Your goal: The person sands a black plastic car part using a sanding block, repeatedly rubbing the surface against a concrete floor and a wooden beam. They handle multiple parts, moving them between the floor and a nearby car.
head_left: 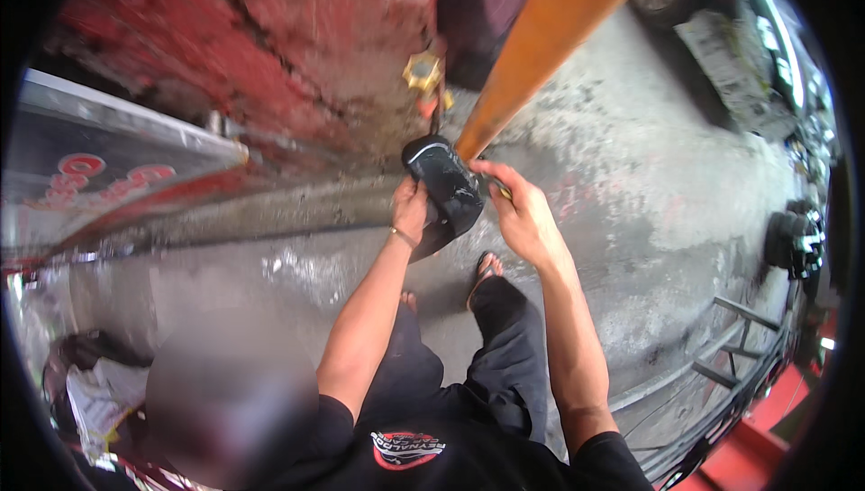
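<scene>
In the middle of the head view is a glossy black, rounded plastic piece (448, 186) that looks like a car side-mirror housing, with pale scuffs and a light stripe along its far end. My left hand (410, 209) is closed on its left side, a thin band at the wrist. Close to its right edge, my right hand (515, 198) is closed around a slim tool (498, 187) with a black and yellow handle. The index finger points toward the piece; the tool's tip cannot be made out.
An orange post (541, 45) rises just beyond my hands. Behind it, a yellow-handled valve (422, 70) stands against a red wall (306, 31). A metal-edged sign panel (108, 162) is at left, a metal ladder-like frame (721, 356) at right. A blurred patch covers the lower left.
</scene>
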`<action>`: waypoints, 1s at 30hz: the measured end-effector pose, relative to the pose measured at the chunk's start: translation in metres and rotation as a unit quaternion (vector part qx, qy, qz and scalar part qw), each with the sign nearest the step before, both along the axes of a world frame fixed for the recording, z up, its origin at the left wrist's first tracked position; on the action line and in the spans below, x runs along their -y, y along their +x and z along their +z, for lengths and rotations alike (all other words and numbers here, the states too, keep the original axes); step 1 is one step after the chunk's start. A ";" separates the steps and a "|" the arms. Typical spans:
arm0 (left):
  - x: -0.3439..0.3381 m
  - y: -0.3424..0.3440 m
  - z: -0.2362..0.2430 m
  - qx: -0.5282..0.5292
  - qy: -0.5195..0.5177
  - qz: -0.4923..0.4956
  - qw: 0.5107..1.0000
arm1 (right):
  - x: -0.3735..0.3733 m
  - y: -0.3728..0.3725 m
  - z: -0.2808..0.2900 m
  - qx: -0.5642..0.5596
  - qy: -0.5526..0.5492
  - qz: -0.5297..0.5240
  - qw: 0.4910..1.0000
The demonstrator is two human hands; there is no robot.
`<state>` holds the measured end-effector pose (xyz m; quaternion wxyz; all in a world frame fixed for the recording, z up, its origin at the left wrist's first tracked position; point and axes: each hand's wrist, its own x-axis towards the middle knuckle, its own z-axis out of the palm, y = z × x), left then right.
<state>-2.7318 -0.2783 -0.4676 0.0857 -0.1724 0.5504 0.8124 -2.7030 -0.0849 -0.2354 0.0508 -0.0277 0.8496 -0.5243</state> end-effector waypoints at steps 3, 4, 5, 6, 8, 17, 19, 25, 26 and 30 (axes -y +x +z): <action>-0.017 -0.005 0.137 -0.075 0.053 -0.070 0.993 | -0.039 0.065 0.107 -0.074 0.052 -0.082 0.992; -0.013 -0.001 0.181 -0.102 0.061 -0.088 0.989 | -0.047 0.091 0.133 -0.089 0.049 -0.118 0.988; -0.013 0.003 0.218 -0.125 0.072 -0.111 0.983 | -0.057 0.119 0.150 -0.100 0.046 -0.158 0.981; -0.020 0.004 0.250 -0.153 0.080 -0.124 0.977 | -0.068 0.146 0.156 -0.108 0.062 -0.198 0.972; -0.048 0.005 0.316 -0.179 0.081 -0.175 0.965 | -0.092 0.219 0.163 -0.095 0.092 -0.294 0.947; -0.149 0.033 0.485 -0.327 0.241 -0.327 0.854 | -0.048 0.551 0.069 0.034 0.112 -0.565 0.817; -0.169 0.055 0.510 -0.291 0.284 -0.392 0.825 | -0.024 0.606 0.043 0.072 0.085 -0.619 0.777; -0.256 0.140 0.515 -0.211 0.308 -0.460 0.805 | 0.060 0.714 0.034 0.142 0.005 -0.742 0.656; -0.273 0.158 0.511 -0.210 0.311 -0.472 0.798 | 0.070 0.731 0.029 0.139 -0.007 -0.758 0.637; -0.315 0.227 0.476 -0.282 0.178 -0.559 0.759 | 0.109 0.772 0.037 0.154 -0.055 -0.818 0.552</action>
